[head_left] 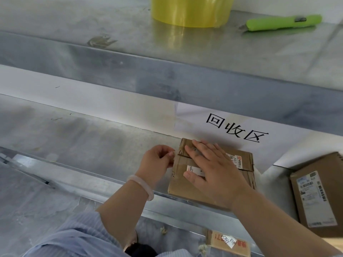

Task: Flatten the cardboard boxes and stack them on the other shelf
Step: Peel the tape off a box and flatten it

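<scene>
The small cardboard box [181, 189] sits at the front edge of the metal shelf [92, 145]. The right hand [213, 169] lies on its taped top, fingers straight and pressing down. The left hand [157, 160] pinches the box's left edge with curled thumb and forefinger (tape or flap, I cannot tell). Right of the pressing hand lies a second box [315, 197], and just beyond its fingertips a paper sign [235, 130]. Above, on the upper shelf, are a yellow tape roll [191, 10] and a green knife [284, 22].
</scene>
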Tool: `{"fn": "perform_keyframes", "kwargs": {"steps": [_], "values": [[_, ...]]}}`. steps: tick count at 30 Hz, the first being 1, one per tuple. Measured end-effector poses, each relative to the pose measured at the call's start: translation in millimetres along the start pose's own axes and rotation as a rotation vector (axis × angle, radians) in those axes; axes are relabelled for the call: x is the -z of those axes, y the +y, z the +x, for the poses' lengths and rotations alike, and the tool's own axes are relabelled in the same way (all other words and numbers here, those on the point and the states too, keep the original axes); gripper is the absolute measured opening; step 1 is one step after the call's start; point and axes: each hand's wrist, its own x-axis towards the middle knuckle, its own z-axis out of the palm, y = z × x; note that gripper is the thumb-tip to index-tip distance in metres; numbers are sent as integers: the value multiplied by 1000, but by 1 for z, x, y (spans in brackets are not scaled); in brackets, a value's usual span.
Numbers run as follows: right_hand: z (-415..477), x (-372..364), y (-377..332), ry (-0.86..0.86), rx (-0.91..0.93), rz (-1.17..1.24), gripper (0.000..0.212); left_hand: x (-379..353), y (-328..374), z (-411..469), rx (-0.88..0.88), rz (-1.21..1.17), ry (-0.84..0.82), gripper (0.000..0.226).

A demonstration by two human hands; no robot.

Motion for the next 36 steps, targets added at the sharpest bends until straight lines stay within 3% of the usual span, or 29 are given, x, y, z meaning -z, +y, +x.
{"fn": "perform_keyframes", "kwargs": {"steps": [3, 6, 11, 15, 19, 22, 24, 27, 31, 34, 36], "values": [[0, 0, 1, 1, -1, 10, 74, 1, -11, -1, 230, -351, 93, 9], [0, 0, 1, 10, 2, 11, 74, 7, -23, -2, 303, -449, 138, 9], [0, -2, 4, 39, 28, 88, 71, 23, -12, 14, 186, -239, 281, 14], [-4, -1, 10, 204, -25, 308, 48, 30, 4, 35, 116, -127, 331, 26], [-14, 4, 15, 394, -142, 140, 28, 28, 7, 48, 179, -165, 333, 35], [-28, 7, 24, 398, -216, 155, 21, 28, 4, 52, 242, -120, 243, 24], [-39, 9, 33, 429, -241, 179, 20, 26, 2, 51, 207, -19, 231, 20], [-56, 12, 47, 479, -307, 184, 22, 24, -3, 50, 107, 224, 340, 20], [-73, 10, 58, 410, -425, 236, 24, 19, 2, 47, 126, 27, 357, 19], [-81, 6, 59, 422, -451, 322, 22, 16, 8, 46, 210, -162, 244, 41], [-84, 4, 59, 441, -481, 419, 22, 13, 7, 43, 194, -138, 141, 52]]}}
